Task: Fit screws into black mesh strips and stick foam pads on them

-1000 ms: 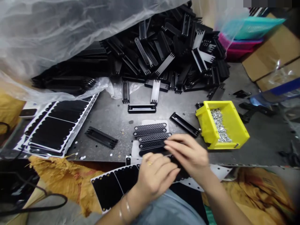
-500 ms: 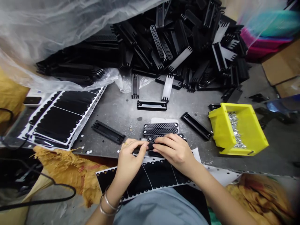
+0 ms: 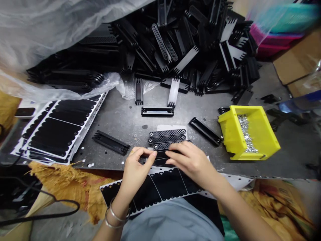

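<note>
A short row of black perforated strips [image 3: 167, 137] lies on the grey metal table [image 3: 125, 122] near its front edge. My left hand [image 3: 136, 165] pinches the left end of the nearest black strip [image 3: 160, 155]. My right hand [image 3: 192, 160] lies over the same strip's right part, fingers bent and pressing down on it. Below both hands, across my lap, sits a white sheet of black adhesive pads [image 3: 163, 187].
A big heap of black plastic parts [image 3: 180, 50] fills the back, partly under clear plastic film [image 3: 50, 36]. A yellow bin of small metal screws [image 3: 247, 132] stands at right. A stack of pad sheets [image 3: 57, 127] lies at left. Loose black frames [image 3: 110, 142] are scattered around.
Both hands moved up from the pad sheet on my lap to the nearest strip on the table. The view has shifted slightly.
</note>
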{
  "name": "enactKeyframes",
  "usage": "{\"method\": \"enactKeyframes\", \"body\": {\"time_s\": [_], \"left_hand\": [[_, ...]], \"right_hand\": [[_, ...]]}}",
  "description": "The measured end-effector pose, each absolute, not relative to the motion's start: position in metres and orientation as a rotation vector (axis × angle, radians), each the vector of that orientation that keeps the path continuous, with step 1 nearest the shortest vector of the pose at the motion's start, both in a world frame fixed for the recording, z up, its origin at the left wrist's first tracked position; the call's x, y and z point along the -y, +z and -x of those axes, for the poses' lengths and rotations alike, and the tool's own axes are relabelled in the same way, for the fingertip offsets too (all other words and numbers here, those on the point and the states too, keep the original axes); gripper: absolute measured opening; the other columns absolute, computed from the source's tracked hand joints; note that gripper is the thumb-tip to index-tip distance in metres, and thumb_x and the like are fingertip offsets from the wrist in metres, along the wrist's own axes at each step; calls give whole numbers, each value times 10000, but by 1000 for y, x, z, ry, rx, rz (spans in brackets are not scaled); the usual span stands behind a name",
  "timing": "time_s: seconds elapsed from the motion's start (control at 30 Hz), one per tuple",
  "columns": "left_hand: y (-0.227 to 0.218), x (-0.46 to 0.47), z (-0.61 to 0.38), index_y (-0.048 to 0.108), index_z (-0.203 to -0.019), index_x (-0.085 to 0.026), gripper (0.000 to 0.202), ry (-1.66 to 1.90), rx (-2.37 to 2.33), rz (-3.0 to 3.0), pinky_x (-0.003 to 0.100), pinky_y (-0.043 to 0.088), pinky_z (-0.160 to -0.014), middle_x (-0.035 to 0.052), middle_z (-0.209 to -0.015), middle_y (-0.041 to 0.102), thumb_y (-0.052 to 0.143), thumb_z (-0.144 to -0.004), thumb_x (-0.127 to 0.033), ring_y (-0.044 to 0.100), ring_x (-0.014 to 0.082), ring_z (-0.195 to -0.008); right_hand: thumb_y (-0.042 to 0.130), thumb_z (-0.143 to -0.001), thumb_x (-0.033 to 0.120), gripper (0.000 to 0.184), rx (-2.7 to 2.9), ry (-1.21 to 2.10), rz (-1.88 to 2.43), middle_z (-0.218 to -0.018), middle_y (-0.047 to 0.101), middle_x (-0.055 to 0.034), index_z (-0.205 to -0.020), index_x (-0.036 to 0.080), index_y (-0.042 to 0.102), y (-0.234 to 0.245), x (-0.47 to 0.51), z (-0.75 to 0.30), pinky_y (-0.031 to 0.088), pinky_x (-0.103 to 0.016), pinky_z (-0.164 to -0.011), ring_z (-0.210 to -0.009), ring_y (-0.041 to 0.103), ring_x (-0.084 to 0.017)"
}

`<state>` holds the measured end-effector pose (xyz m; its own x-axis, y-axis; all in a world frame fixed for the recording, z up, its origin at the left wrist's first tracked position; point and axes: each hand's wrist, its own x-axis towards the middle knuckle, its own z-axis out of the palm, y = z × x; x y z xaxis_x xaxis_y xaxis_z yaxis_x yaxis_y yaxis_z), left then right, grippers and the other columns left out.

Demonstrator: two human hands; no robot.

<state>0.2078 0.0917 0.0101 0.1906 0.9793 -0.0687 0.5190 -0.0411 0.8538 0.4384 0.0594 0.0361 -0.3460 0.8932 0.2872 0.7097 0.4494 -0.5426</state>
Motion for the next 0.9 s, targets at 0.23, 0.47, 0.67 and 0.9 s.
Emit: {"method": "enactKeyframes", "body": {"time_s": [0.23,0.47,0.67,0.9], "left_hand": [[10,-93,-208,735,-759,-233,226,731,-1450,-1654,330,518,-830,10,-799,717,695,-909,-397,623,189,-788],[9,-97,-203,726,-767,-230,244,697,-1428,-1712,319,509,-789,4,-783,712,692,-922,-415,626,185,-757],[25,-74,-228,718,-1026,-236,72,956,-1383,-2119,386,422,-981,28,-1011,754,691,-968,-271,653,219,-1004],[47,-63,-294,698,-983,-231,97,612,-791,-2047,365,368,-887,-14,-921,746,615,-1027,-206,597,190,-932]], "right_hand": [[625,-1015,266,155,1752,805,1423,-909,733,-44,-997,227,774,31,-54,-489,566,-322,-713,-823,685,-169],[628,-1013,223,142,1832,743,1326,-950,685,-43,-1050,231,766,25,-55,-488,573,-321,-765,-863,668,-162],[694,-981,276,335,1701,632,1591,-1165,689,-68,-1315,286,670,38,-16,-513,554,-417,-951,-1065,665,-219],[671,-992,197,286,1892,349,1479,-1234,701,-76,-1252,305,724,50,13,-502,479,-424,-933,-1130,645,-236]]}}
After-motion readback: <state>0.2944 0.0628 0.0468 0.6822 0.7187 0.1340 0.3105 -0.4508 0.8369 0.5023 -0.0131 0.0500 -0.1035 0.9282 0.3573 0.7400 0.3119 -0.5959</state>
